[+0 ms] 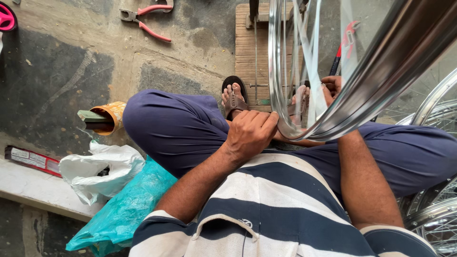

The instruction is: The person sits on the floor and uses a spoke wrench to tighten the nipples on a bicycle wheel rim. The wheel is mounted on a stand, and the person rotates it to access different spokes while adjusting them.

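I sit with knees apart, a shiny chrome wheel rim (333,121) with thin spokes standing upright between my legs. My left hand (250,133) grips the near lower edge of the rim, fingers curled against it. My right hand (331,88) is behind the rim, partly hidden by metal and spokes, fingers bent around something small that I cannot make out. My sandalled foot (234,97) rests beside a wooden board (250,47) on the floor.
Red-handled pliers (147,19) lie on the concrete floor at the top. A tin with a tool in it (107,119), a white bag (102,169) and a teal bag (126,209) sit at my left. More spoked wheels (435,214) stack at the right.
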